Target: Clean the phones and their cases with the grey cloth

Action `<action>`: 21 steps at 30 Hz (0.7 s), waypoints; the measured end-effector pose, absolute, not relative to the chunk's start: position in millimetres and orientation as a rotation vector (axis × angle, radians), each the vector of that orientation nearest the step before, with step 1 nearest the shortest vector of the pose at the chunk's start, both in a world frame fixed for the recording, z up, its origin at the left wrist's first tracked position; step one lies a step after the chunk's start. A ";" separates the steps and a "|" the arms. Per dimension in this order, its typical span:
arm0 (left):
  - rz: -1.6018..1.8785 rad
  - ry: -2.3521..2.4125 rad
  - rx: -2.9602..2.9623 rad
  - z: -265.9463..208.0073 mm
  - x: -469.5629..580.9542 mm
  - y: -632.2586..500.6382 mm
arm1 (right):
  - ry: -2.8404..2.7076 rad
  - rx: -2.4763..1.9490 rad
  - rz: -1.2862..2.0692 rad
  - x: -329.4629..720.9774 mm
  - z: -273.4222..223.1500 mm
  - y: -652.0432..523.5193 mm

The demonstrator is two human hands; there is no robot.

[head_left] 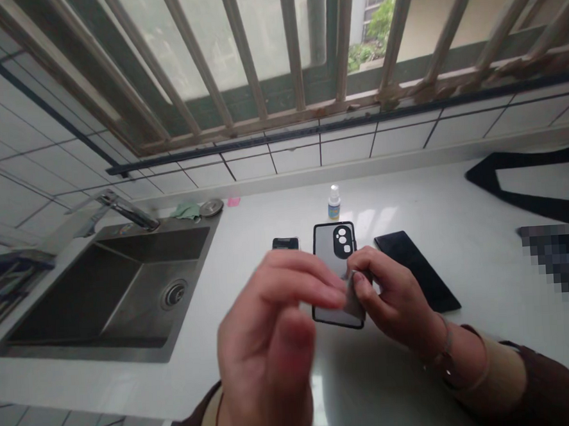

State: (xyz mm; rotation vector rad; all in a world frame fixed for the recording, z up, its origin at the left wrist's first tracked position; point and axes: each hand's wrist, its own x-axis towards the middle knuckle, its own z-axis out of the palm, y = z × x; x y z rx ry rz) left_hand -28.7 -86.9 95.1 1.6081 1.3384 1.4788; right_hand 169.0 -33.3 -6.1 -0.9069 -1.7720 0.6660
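My right hand point(390, 293) is closed, with thumb and forefinger pinching a small piece of grey cloth point(352, 297). Beneath the cloth is a clear phone case point(326, 251) with a black frame and a camera cutout at its top right. Close to the camera, my left hand point(267, 330) is raised, a little blurred, its fingers stretched out and its thumb apart from them. It covers part of the view of the case and appears to hold nothing. A black phone point(416, 270) lies flat to the right, partly behind my right hand.
A small spray bottle point(333, 203) stands behind the case. Left of it lies a small dark device point(285, 244), partly hidden. A steel sink point(101, 288) with a tap point(127, 210) is at the left. A green cloth point(187, 210) lies by the sink, a black frame-shaped object point(487, 175) at far right.
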 end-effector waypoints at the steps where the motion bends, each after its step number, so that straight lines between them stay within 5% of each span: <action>1: 1.562 1.318 1.572 85.0 -27.5 -69.9 | -1.764 -0.893 0.665 169.2 -5.9 -33.3; 6: 1.433 1.126 1.093 34.6 -21.3 -14.4 | -1.717 -0.793 0.766 170.4 -7.3 -32.9; 12: 0.872 0.613 0.471 13.3 -5.1 -22.6 | -1.761 -0.752 0.773 165.3 -8.2 -30.2; 21: 0.930 0.639 0.227 2.8 -6.3 -14.0 | -1.514 -1.267 0.457 179.7 -1.0 -20.6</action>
